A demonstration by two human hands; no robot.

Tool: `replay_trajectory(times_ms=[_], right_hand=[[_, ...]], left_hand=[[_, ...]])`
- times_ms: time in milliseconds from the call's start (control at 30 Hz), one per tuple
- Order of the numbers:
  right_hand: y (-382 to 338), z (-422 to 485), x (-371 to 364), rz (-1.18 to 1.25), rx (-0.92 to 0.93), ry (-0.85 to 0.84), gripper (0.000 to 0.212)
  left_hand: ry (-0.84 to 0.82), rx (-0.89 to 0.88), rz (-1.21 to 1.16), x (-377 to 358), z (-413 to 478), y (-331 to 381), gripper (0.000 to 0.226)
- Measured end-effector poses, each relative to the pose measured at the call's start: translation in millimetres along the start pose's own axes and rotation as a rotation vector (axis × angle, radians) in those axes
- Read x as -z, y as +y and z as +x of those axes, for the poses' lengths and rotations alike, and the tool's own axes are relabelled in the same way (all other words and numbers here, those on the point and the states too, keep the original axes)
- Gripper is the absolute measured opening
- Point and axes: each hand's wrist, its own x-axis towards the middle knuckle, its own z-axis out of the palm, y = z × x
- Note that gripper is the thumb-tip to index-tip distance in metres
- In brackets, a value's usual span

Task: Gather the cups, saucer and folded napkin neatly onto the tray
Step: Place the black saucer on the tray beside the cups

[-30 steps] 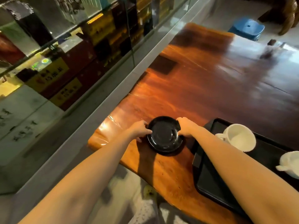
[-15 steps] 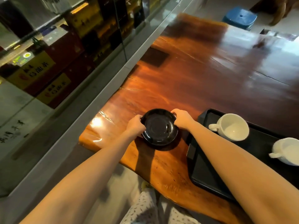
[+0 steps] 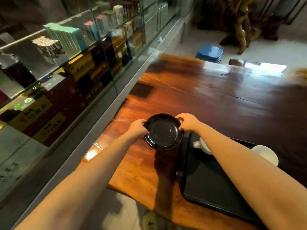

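A black saucer [image 3: 163, 132] is held above the wooden table, just left of the black tray [image 3: 207, 186]. My left hand [image 3: 137, 128] grips its left rim and my right hand [image 3: 186, 122] grips its right rim. The saucer casts a shadow on the wood below it. Two white cups stand on the tray: one [image 3: 203, 146] is partly hidden behind my right forearm, the other [image 3: 265, 155] sits further right. No napkin is in view.
The red-brown wooden table [image 3: 207, 97] stretches ahead and to the right. A glass display case [image 3: 74, 63] with boxes runs along the left edge. A blue stool [image 3: 210, 52] and a carved wooden piece [image 3: 239, 22] stand on the floor beyond.
Both hands have lifted the saucer off the table and carried it slightly right toward the tray's left edge. The camera has tilted up, showing more of the room.
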Motion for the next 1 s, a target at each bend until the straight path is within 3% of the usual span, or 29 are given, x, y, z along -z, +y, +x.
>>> replay_trajectory(times_ms=[133, 433, 667, 1000], right_hand=[[10.2, -23.7, 29.8, 0.038, -0.017, 0.081, 0.052], [84.8, -106.2, 69.1, 0.387, -0.155, 0.165, 0.053], [173.2, -170.6, 74.8, 0.385, -0.252, 0.218, 0.047], [284.2, -236.4, 50.6, 0.491, -0.323, 0.150, 0.054]], left_hand=[[-0.058, -0.080, -0.024, -6.2, -2.7, 33.7, 0.049], [-0.280, -0.186, -0.028, -71.5, -29.8, 84.4, 0.049], [-0.409, -0.233, 0.022, -159.5, -65.6, 100.2, 0.046], [-0.400, -0.133, 0.097, -283.3, -127.4, 70.8, 0.050]])
